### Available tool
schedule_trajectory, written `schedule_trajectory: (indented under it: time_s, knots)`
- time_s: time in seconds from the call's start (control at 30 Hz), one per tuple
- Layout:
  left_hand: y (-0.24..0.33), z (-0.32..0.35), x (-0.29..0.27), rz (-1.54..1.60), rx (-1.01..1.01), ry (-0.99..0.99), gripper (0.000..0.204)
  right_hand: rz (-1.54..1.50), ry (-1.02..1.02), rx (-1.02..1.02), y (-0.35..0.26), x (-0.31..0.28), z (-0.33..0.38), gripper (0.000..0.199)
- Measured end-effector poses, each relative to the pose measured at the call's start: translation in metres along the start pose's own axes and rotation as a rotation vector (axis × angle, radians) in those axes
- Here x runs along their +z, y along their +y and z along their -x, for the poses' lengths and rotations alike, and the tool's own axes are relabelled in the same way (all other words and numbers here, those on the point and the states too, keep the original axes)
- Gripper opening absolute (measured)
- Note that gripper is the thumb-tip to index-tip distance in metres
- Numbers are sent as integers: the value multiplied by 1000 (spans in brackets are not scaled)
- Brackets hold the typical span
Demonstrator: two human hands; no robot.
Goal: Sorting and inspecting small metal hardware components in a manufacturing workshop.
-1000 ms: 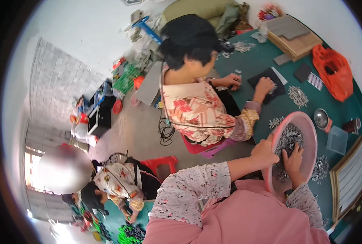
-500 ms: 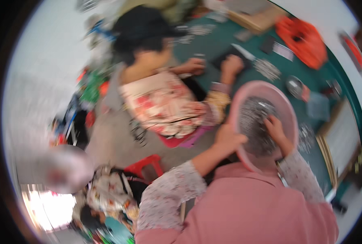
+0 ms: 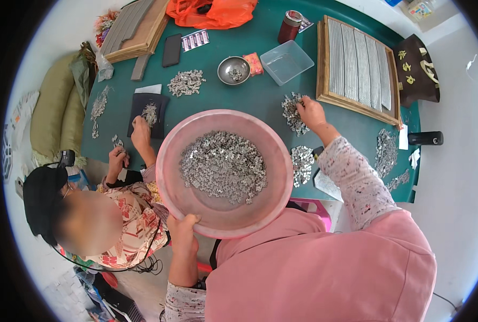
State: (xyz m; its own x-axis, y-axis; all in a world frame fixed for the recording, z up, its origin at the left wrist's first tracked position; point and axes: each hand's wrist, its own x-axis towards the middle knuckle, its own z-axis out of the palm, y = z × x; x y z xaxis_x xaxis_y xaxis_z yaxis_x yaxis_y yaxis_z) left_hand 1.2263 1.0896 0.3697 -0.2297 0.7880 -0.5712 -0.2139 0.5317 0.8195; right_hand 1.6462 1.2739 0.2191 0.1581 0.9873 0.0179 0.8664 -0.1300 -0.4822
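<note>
holds a wide pink basin (image 3: pixel 220 214) near the middle of the frame, with the left grip (image 3: pixel 182 233) pressed together on its lower left rim, thumb over the edge. shows inside it a broad heap of small silvery pieces (image 3: pixel 223 166), with bare pink plastic toward the bottom. reaches with the right grip (image 3: pixel 311 114), right of center in the upper half, to a small pile (image 3: pixel 291 115) on the green surface (image 3: pixel 260 96), touching its right side with bent fingers; cannot tell whether pinching a piece or only resting there.

has just below, right of the basin, a second heap (image 3: pixel 302 166) of similar bits. carries at upper center a steel bowl (image 3: pixel 225 76) with a few pieces in it, a pink-orange packet (image 3: pixel 254 63) beside it, then a clear plastic box (image 3: pixel 286 60) and a dark red cup (image 3: pixel 290 28). bears at upper right a wooden tray (image 3: pixel 322 67) lined with grey strips (image 3: pixel 357 64), next to a dark bag (image 3: pixel 418 70). shows at upper left another loose pile (image 3: pixel 187 83), below a black flat rectangle (image 3: pixel 171 50) and an orange plastic bag (image 3: pixel 214 14). includes at left a co-worker in a black cap (image 3: pixel 44 201), with one hand (image 3: pixel 141 137) at a dark pad (image 3: pixel 137 107) and the other (image 3: pixel 118 161) lower down.
</note>
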Motion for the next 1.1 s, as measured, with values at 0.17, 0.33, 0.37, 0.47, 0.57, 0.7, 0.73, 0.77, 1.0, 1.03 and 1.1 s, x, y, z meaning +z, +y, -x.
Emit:
schedule_trajectory:
  time_s: [0.17,0.33,0.37,0.47,0.57,0.7,0.73,0.77,1.0,1.03,1.1]
  knots:
    - [12,9,4,-14,57,56,44,268,-101,-67,-13,0,-8,19]
    - [16,1,16,-15,48,-56,50,514,-233,-193,-29,-31,-7,15]
    - [18,0,20,-7,26,-65,55,563,-207,-231,-34,-34,-5,15]
    - [18,-2,23,-49,29,-101,55,315,-182,-479,-105,-57,19,16]
    - [29,1,37,-99,76,-118,51,45,-259,-668,-139,-9,42,37]
    - [35,0,52,-154,73,-150,51,163,-263,-567,-162,25,63,67]
    - [33,-2,54,-165,99,-159,51,164,-264,-560,-162,31,67,67]
    - [33,-2,54,-177,126,-165,50,126,-287,-497,-166,33,72,71]
    - [42,1,49,-208,99,-131,49,-78,-271,-319,-178,53,94,64]
    - [43,0,47,-201,108,-118,49,-109,-327,-334,-183,55,93,58]
    - [44,1,47,-194,117,-109,49,-227,-338,-380,-187,59,98,40]
